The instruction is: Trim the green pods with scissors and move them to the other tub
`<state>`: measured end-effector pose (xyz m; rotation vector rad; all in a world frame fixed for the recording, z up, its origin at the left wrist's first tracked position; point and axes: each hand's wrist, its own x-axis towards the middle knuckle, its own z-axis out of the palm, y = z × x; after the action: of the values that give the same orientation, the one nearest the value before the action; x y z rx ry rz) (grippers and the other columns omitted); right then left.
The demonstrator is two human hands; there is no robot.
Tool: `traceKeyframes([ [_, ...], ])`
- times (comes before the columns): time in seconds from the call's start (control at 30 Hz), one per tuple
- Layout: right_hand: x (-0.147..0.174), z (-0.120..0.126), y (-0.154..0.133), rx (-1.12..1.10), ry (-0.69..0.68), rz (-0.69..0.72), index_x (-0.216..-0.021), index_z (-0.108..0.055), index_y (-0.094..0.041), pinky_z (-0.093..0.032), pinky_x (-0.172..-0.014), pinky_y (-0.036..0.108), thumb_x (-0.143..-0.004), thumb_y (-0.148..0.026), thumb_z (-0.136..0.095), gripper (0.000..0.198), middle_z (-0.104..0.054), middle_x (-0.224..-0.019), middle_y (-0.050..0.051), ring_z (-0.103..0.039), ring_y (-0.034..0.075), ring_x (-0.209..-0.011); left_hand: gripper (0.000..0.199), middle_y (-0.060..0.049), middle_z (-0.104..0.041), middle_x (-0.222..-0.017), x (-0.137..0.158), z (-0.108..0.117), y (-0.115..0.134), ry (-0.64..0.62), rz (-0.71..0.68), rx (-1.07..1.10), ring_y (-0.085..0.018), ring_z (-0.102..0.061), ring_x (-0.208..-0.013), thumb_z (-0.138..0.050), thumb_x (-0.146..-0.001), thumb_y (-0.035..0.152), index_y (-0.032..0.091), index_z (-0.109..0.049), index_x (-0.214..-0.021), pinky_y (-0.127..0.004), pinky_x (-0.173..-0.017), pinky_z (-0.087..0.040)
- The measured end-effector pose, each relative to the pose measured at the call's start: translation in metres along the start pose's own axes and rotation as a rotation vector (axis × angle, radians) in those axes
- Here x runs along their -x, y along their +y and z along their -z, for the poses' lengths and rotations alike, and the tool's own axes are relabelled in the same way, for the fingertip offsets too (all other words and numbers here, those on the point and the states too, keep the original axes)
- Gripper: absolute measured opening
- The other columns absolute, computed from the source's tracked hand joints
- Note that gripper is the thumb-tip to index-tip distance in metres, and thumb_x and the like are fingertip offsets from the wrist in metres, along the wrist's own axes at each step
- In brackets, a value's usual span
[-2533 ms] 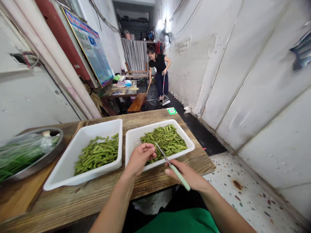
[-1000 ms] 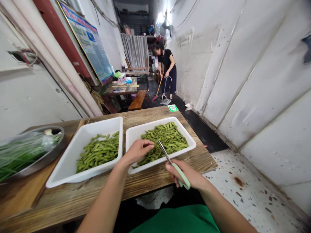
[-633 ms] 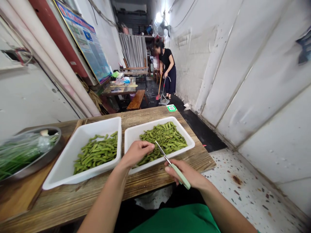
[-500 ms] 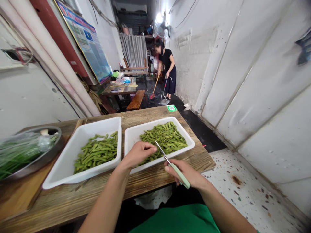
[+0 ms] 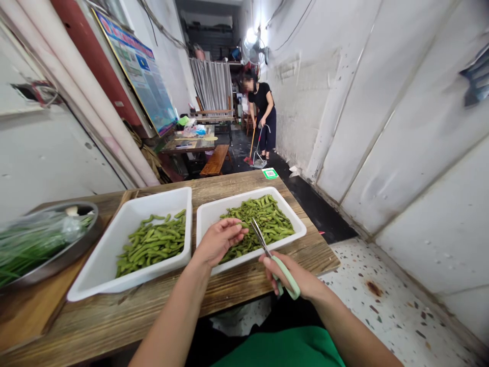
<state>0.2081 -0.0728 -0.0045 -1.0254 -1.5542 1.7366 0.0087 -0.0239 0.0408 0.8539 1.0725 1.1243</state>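
My right hand (image 5: 284,272) is closed round the pale green handles of a pair of scissors (image 5: 261,237), whose blades are slightly apart and point up and left. Between the fingertips of my left hand (image 5: 221,239) is a green bean pod (image 5: 243,225), its tip close to the blades. Both hands are over the near edge of the right white tray (image 5: 206,216), which holds a heap of green bean pods (image 5: 273,216). Left of it, a second white tray (image 5: 130,209) has a smaller pile of bean pods (image 5: 156,242).
A metal bowl (image 5: 89,232) with bagged green vegetables stands at the far left on the wooden table (image 5: 168,290). A green code card (image 5: 270,174) lies at the far edge. Beyond, a person (image 5: 263,109) holds a broom and dustpan near a bench (image 5: 215,159).
The scissor blades have parted from nearly closed. My left hand has turned slightly, and the pod in its fingertips now shows. The person's broom has moved right, beside the dustpan.
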Motion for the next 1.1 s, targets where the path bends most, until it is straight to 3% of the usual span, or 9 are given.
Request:
traceKeyframes([
  [0.2, 0.000, -0.004, -0.004, -0.049, -0.028, 0.020, -0.076, -0.045, -0.017, -0.040, -0.040, 0.017, -0.080, -0.062, -0.046, 0.045, -0.047, -0.062, -0.004, -0.046, 0.006, -0.043, 0.014, -0.003, -0.066, -0.066, 0.007, -0.019, -0.008, 0.096, 0.031, 0.154, -0.015, -0.068, -0.072, -0.065, -0.068, 0.006, 0.013, -0.055, -0.076, -0.023, -0.070, -0.054],
  [0.47, 0.003, -0.005, -0.011, -0.015, 0.032, -0.002, -0.072, -0.044, -0.017, -0.039, -0.035, 0.016, -0.079, -0.064, -0.046, 0.047, -0.045, -0.056, -0.006, -0.044, 0.005, -0.038, 0.011, -0.004, -0.065, -0.057, 0.015, -0.028, -0.013, 0.113, 0.029, 0.016, -0.013, -0.065, -0.057, -0.063, -0.066, 0.008, 0.012, -0.053, -0.063, -0.020, -0.056, -0.053],
  [0.77, 0.000, -0.010, -0.013, -0.001, 0.099, -0.064, -0.069, -0.042, -0.017, -0.033, -0.027, 0.015, -0.073, -0.065, -0.052, 0.049, -0.041, -0.048, -0.008, -0.039, 0.004, -0.030, 0.011, -0.003, -0.062, -0.054, 0.014, -0.026, -0.016, 0.109, 0.011, -0.172, -0.014, -0.061, -0.054, -0.062, -0.063, 0.018, 0.014, -0.053, -0.066, -0.025, -0.056, -0.049],
  [0.8, 0.000, -0.009, -0.011, 0.002, 0.089, -0.062, -0.070, -0.043, -0.017, -0.033, -0.027, 0.015, -0.073, -0.064, -0.053, 0.048, -0.042, -0.049, -0.008, -0.040, 0.005, -0.031, 0.012, -0.002, -0.061, -0.056, 0.014, -0.019, -0.014, 0.151, -0.048, -0.241, -0.015, -0.060, -0.054, -0.062, -0.063, 0.021, 0.014, -0.054, -0.069, -0.027, -0.057, -0.049],
  [0.87, 0.000, -0.006, -0.006, -0.007, 0.064, -0.050, -0.075, -0.046, -0.017, -0.035, -0.029, 0.015, -0.075, -0.063, -0.052, 0.047, -0.044, -0.052, -0.007, -0.042, 0.005, -0.033, 0.017, -0.001, -0.060, -0.061, 0.017, 0.001, -0.005, 0.360, -0.252, -0.471, -0.016, -0.059, -0.059, -0.061, -0.064, 0.024, 0.015, -0.057, -0.079, -0.030, -0.062, -0.048],
  [0.93, 0.000, -0.003, 0.000, -0.019, 0.047, -0.036, -0.085, -0.049, -0.017, -0.037, -0.033, 0.015, -0.076, -0.062, -0.051, 0.046, -0.046, -0.057, -0.006, -0.044, 0.005, -0.037, 0.021, -0.002, -0.060, -0.072, 0.024, 0.029, 0.009, 0.703, -0.483, -0.819, -0.018, -0.058, -0.070, -0.058, -0.066, 0.024, 0.016, -0.061, -0.086, -0.033, -0.071, -0.046],
  [0.97, 0.000, -0.002, 0.003, -0.017, 0.042, -0.024, -0.090, -0.050, -0.017, -0.039, -0.035, 0.016, -0.077, -0.062, -0.050, 0.047, -0.046, -0.058, -0.006, -0.045, 0.006, -0.039, 0.023, -0.005, -0.061, -0.079, 0.028, 0.042, 0.016, 0.856, -0.534, -0.999, -0.021, -0.057, -0.079, -0.055, -0.069, 0.024, 0.016, -0.062, -0.090, -0.036, -0.077, -0.044],
  [1.03, -0.001, 0.000, 0.008, -0.008, 0.032, -0.002, -0.097, -0.050, -0.017, -0.040, -0.038, 0.017, -0.079, -0.061, -0.049, 0.047, -0.046, -0.058, -0.006, -0.044, 0.006, -0.041, 0.028, -0.011, -0.061, -0.095, 0.036, 0.063, 0.028, 1.012, -0.491, -1.316, -0.031, -0.052, -0.095, -0.052, -0.074, 0.025, 0.015, -0.064, -0.097, -0.045, -0.082, -0.038],
  [1.1, -0.002, 0.000, 0.009, 0.001, 0.015, 0.004, -0.097, -0.050, -0.017, -0.040, -0.039, 0.017, -0.080, -0.060, -0.048, 0.046, -0.045, -0.058, -0.006, -0.044, 0.006, -0.042, 0.030, -0.016, -0.058, -0.110, 0.038, 0.070, 0.033, 0.968, -0.421, -1.528, -0.039, -0.046, -0.104, -0.052, -0.075, 0.027, 0.015, -0.066, -0.100, -0.051, -0.082, -0.034],
])
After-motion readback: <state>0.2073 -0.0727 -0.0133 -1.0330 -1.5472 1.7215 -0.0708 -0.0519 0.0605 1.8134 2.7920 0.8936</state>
